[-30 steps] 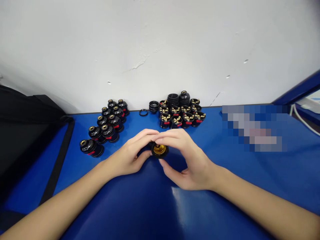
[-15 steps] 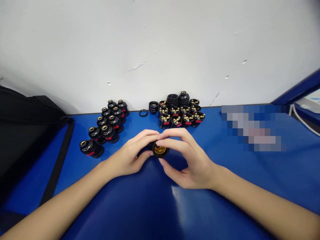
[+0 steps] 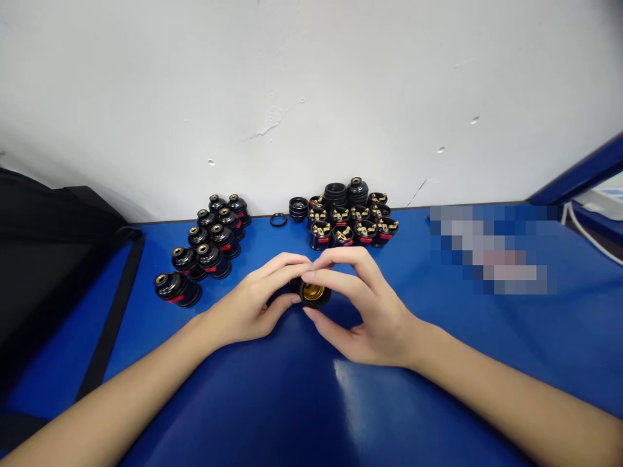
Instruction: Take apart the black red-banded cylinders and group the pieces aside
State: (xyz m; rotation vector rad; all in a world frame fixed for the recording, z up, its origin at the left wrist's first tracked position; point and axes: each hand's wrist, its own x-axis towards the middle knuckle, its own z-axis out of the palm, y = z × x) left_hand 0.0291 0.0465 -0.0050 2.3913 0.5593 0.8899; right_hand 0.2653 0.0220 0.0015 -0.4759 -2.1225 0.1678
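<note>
A black lamp socket (image 3: 316,297) with a brass-coloured threaded inside is held between both hands above the blue table, its open end turned toward me. My left hand (image 3: 265,295) grips its back end, thumb below and fingers over the top. My right hand (image 3: 363,308) curves around the open end, fingertips on the upper rim and thumb close to the lower rim. The fingers cover much of the socket's body. Just beyond the hands stand several open socket bodies (image 3: 342,236) with brass terminals and red switches.
On the left are several closed sockets (image 3: 214,261) with domed caps. A black ring (image 3: 278,220) and a ribbed black part (image 3: 298,209) lie near the wall (image 3: 311,97). A black cloth-like item (image 3: 53,214) covers the table's left side. A pixelated patch (image 3: 491,250) hides something at right.
The socket has shifted very slightly to the right in the hands. My right thumb has moved a little left along the lower rim.
</note>
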